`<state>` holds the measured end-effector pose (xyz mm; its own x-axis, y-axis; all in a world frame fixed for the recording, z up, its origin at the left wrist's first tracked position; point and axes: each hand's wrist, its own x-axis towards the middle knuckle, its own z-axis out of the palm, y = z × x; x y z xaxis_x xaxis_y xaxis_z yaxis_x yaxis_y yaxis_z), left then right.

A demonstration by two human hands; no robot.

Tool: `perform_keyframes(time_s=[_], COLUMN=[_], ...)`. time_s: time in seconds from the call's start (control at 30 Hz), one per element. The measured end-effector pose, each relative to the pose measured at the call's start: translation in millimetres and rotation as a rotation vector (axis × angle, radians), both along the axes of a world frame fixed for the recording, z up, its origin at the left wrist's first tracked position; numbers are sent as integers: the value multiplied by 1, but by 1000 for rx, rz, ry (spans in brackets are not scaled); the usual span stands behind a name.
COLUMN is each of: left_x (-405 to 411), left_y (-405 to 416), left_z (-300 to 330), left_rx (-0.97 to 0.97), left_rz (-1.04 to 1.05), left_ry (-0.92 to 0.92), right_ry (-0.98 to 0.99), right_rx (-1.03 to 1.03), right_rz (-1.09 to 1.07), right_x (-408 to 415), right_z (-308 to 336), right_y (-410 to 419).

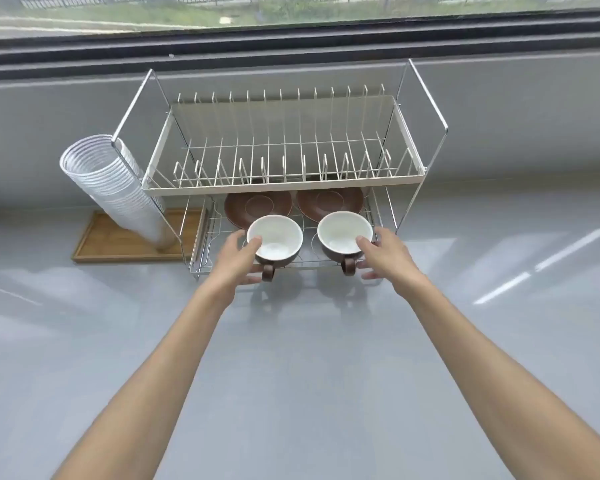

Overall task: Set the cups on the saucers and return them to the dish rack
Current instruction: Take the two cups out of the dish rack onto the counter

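Note:
Two brown cups with white insides stand at the front of the dish rack's (406,174) lower wire shelf, handles pointing toward me. My left hand (238,259) grips the left cup (275,237), thumb on its rim and fingers around its side. My right hand (383,252) grips the right cup (344,232) the same way. Behind them on the same shelf lie two brown saucers, the left saucer (257,202) and the right saucer (329,200), partly hidden by the upper tier.
The upper tier of the rack holds only its white dividers. A tall leaning stack of clear plastic cups (115,185) stands on a wooden tray (97,244) left of the rack. The grey counter (298,358) stretches toward me; a window sill runs behind.

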<state>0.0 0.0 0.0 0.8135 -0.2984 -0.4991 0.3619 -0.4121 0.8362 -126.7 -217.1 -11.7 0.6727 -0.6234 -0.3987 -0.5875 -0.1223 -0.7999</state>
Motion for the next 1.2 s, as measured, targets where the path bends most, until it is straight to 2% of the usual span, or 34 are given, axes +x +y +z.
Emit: perform_keyframes(time_s=[0.13,0.37,0.7,1.0,1.2], left_x=[7,10,-1,-34,-76], left_y=[-1,-8,-7,-4,-14], left_z=[-6,-15,-19,1,-1], left_rx=[12,-31,-57,-45,-37], left_rz=[25,30,171,105,-2], left_ry=[38,103,73,8,35], right_ry=[-47,-89,-150,-174,-149], right_rx=[252,379,343,330,307], right_rz=[-120,-180,-256,-209,-246], right_x=[4,10,-10,-64,-121], right_z=[-4,-10,-9,8,3], right_y=[-2,-3,-1,1,-11])
